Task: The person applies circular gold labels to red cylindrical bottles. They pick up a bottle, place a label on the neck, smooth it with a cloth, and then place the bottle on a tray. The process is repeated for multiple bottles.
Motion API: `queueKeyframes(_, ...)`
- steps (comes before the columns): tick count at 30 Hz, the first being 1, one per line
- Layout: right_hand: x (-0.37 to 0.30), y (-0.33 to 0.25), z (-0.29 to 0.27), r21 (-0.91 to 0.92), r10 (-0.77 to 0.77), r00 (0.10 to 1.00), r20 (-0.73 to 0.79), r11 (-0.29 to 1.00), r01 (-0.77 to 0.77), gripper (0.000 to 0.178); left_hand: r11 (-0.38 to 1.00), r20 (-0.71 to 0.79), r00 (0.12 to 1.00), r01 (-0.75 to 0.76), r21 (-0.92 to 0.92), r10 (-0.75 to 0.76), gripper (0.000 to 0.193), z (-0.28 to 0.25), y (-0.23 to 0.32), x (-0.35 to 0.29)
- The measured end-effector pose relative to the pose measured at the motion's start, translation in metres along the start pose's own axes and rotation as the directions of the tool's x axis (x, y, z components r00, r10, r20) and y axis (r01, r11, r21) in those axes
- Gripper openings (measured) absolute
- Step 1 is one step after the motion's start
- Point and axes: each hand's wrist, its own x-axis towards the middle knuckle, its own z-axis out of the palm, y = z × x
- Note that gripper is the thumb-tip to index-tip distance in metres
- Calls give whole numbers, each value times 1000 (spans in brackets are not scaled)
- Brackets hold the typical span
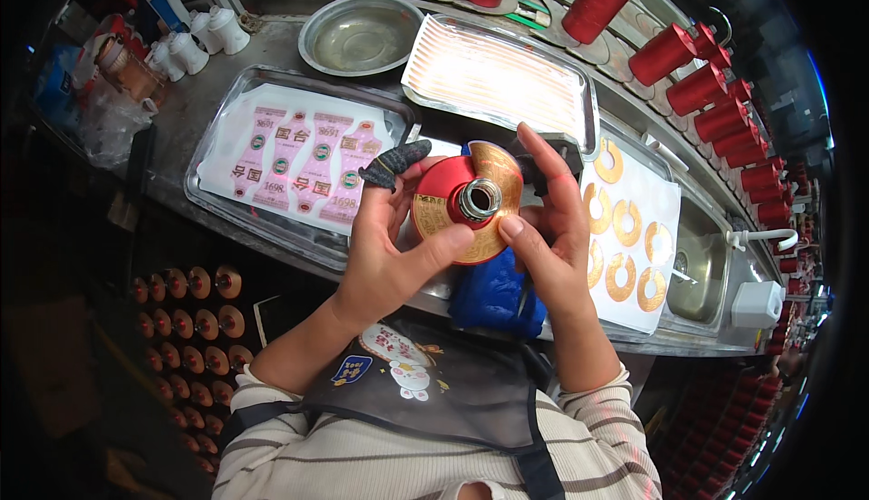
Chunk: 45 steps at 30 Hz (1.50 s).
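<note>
A red bottle [438,179] is held between my two hands, its open glass neck [480,200] tilted up toward me. Around the neck lies a curved gold label [490,245]; one end of it fans out at the upper right of the shoulder. My left hand [385,242] is closed round the bottle's left side, thumb on the label near the neck. A dark cloth cover [395,163] wraps one of its fingers. With thumb pressed on the label's right edge, my right hand [557,247] grips the other side, one finger stretched upward. Beneath the bottle is a blue cloth-like bundle [496,296].
At left, a metal tray [201,172] bears pink-and-gold labels; behind it stands a metal basin [360,34]. Another tray [590,106] holds striped strips. Gold ring labels [626,222] lie on a white sheet beside the sink [701,269]. Red bottles [597,4] line a curved conveyor.
</note>
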Motion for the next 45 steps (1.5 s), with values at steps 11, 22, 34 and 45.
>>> queueKeyframes(11,2,10,4,-91,-71,997,-11,993,70,84,990,41,996,-86,110,82,96,2,-9,-5)
queueKeyframes(22,0,10,4,-165,-92,996,-16,982,89,82,583,252,834,-530,616,491,60,-36,-13,-10)
queueKeyframes(34,2,16,4,-38,-65,998,10,997,65,81,431,255,826,-496,754,503,53,-31,-12,-24)
queueKeyframes(45,3,12,4,32,-70,998,2,997,70,70,80,313,795,-411,908,520,34,5,-7,-37)
